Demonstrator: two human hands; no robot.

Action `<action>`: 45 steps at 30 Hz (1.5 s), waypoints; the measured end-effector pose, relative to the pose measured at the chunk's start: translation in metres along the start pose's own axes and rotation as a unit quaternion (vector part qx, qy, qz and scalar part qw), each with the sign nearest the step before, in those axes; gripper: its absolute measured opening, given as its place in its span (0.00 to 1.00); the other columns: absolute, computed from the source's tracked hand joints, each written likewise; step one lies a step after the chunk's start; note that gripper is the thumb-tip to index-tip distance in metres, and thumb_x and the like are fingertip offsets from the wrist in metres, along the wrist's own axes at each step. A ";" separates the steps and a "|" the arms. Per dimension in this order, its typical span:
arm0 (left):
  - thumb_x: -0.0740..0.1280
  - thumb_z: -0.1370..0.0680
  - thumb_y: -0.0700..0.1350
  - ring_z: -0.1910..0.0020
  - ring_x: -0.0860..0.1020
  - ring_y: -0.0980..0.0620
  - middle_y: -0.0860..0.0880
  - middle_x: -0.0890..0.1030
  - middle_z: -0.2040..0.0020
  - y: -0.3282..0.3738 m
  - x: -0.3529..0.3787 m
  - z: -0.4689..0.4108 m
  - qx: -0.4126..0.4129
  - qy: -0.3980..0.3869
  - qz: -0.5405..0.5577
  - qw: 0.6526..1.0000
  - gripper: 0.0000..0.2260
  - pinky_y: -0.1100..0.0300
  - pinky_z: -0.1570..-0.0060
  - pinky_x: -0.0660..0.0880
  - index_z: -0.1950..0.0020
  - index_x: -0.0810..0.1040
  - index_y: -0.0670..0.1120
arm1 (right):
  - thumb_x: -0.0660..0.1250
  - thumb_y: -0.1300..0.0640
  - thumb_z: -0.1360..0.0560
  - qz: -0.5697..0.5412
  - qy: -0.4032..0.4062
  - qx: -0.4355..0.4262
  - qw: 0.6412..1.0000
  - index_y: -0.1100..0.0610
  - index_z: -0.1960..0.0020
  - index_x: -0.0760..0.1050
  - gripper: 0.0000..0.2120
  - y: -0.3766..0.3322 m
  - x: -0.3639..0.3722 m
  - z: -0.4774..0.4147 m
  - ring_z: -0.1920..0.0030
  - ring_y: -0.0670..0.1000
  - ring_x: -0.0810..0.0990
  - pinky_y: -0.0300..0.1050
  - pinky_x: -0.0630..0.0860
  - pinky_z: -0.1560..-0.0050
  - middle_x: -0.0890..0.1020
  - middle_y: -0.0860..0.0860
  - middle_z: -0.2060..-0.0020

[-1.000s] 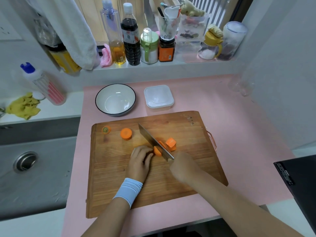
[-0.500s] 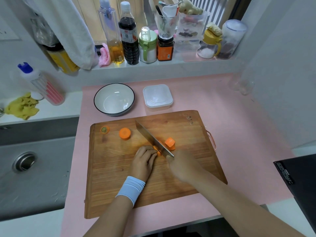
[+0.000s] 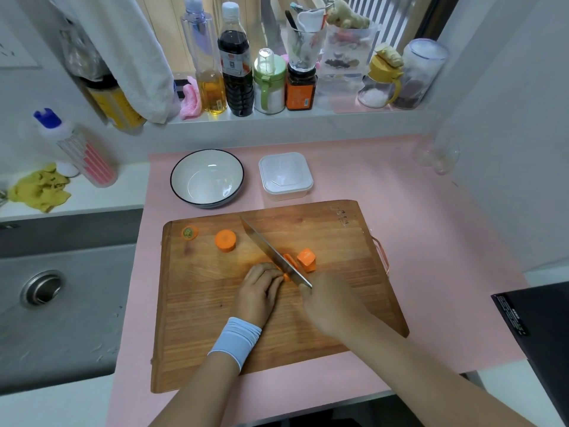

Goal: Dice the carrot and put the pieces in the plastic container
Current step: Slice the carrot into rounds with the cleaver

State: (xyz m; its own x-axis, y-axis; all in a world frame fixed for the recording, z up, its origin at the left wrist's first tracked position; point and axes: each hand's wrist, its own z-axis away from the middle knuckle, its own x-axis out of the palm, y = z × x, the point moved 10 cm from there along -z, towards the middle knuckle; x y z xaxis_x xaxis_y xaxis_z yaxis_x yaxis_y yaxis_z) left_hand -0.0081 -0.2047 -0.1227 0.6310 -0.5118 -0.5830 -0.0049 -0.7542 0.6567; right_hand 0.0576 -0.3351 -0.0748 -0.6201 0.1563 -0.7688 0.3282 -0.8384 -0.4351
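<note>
On the wooden cutting board [image 3: 354,248] my left hand [image 3: 258,291] curls over a carrot piece [image 3: 287,276] that is almost hidden under its fingers. My right hand [image 3: 331,306] grips the handle of a knife [image 3: 271,251] whose blade lies against the left fingertips, over that piece. Just right of the blade sit a thin carrot slice [image 3: 291,260] and a carrot chunk [image 3: 307,259]. Another carrot chunk [image 3: 225,240] and the carrot's stem end [image 3: 189,233] lie at the board's far left. The plastic container [image 3: 285,175], lid on, stands behind the board.
A white bowl with a dark rim [image 3: 207,177] stands left of the container on the pink mat [image 3: 431,229]. A sink [image 3: 58,303] lies to the left. Bottles and jars [image 3: 235,57] line the window sill. A black box [image 3: 542,328] is at the right edge.
The knife has worked leftward through the held carrot piece, and my left fingers have crept back with it. Less of the held piece shows now.
</note>
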 end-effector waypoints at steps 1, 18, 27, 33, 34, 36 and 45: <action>0.67 0.21 0.40 0.52 0.78 0.52 0.47 0.79 0.53 0.000 0.000 0.000 0.000 -0.001 -0.001 1.000 0.06 0.68 0.42 0.70 0.53 0.82 0.40 | 0.59 0.50 0.19 0.000 0.001 0.002 1.000 0.55 0.50 0.80 0.14 0.000 -0.001 0.000 0.54 0.57 0.81 0.45 0.73 0.58 0.82 0.54 0.55; 0.66 0.21 0.42 0.52 0.78 0.54 0.49 0.80 0.53 -0.004 0.000 -0.002 -0.022 -0.011 0.016 1.000 0.07 0.64 0.45 0.74 0.54 0.82 0.42 | 0.59 0.52 0.18 0.009 -0.043 0.043 0.998 0.58 0.46 0.77 0.12 -0.005 -0.005 -0.005 0.55 0.54 0.79 0.42 0.69 0.61 0.81 0.56 0.52; 0.65 0.21 0.43 0.52 0.77 0.55 0.49 0.80 0.53 -0.002 -0.002 -0.003 -0.023 -0.008 0.016 1.000 0.07 0.65 0.45 0.73 0.54 0.82 0.42 | 0.59 0.57 0.18 0.036 -0.081 0.063 0.994 0.61 0.42 0.75 0.10 -0.011 -0.005 -0.009 0.53 0.54 0.79 0.43 0.73 0.59 0.80 0.58 0.49; 0.66 0.22 0.42 0.52 0.77 0.55 0.48 0.80 0.53 -0.004 -0.001 -0.002 -0.025 -0.008 0.016 1.000 0.07 0.68 0.44 0.72 0.54 0.82 0.41 | 0.59 0.57 0.18 0.050 -0.085 0.068 0.993 0.57 0.51 0.71 0.05 -0.016 -0.004 -0.012 0.61 0.52 0.75 0.41 0.69 0.67 0.75 0.54 0.60; 0.66 0.22 0.42 0.52 0.77 0.55 0.48 0.80 0.53 -0.003 -0.001 -0.002 -0.025 -0.008 0.016 1.000 0.07 0.68 0.44 0.72 0.54 0.82 0.41 | 0.59 0.57 0.18 0.051 -0.082 0.069 0.993 0.57 0.51 0.70 0.05 -0.016 -0.004 -0.012 0.62 0.52 0.74 0.42 0.68 0.66 0.73 0.53 0.62; 0.66 0.22 0.42 0.52 0.77 0.55 0.48 0.80 0.53 -0.003 -0.001 -0.002 -0.025 -0.007 0.016 1.000 0.07 0.67 0.44 0.72 0.54 0.82 0.41 | 0.59 0.57 0.18 0.047 -0.081 0.070 0.993 0.58 0.49 0.72 0.06 -0.017 -0.005 -0.011 0.61 0.52 0.75 0.43 0.70 0.62 0.73 0.53 0.62; 0.66 0.21 0.42 0.52 0.78 0.54 0.48 0.80 0.53 -0.003 -0.001 -0.002 -0.024 -0.008 0.015 1.000 0.08 0.66 0.45 0.73 0.54 0.82 0.41 | 0.59 0.60 0.19 0.059 -0.081 0.063 0.993 0.58 0.52 0.71 0.05 -0.021 -0.005 -0.010 0.60 0.53 0.75 0.43 0.72 0.61 0.75 0.54 0.60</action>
State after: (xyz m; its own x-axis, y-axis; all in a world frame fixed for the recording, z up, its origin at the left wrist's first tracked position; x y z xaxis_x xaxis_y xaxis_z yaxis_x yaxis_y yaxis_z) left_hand -0.0070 -0.2011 -0.1232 0.6192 -0.5411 -0.5690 0.0139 -0.7170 0.6969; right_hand 0.0604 -0.3130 -0.0665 -0.6926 -0.0245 -0.7209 0.3200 -0.9062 -0.2766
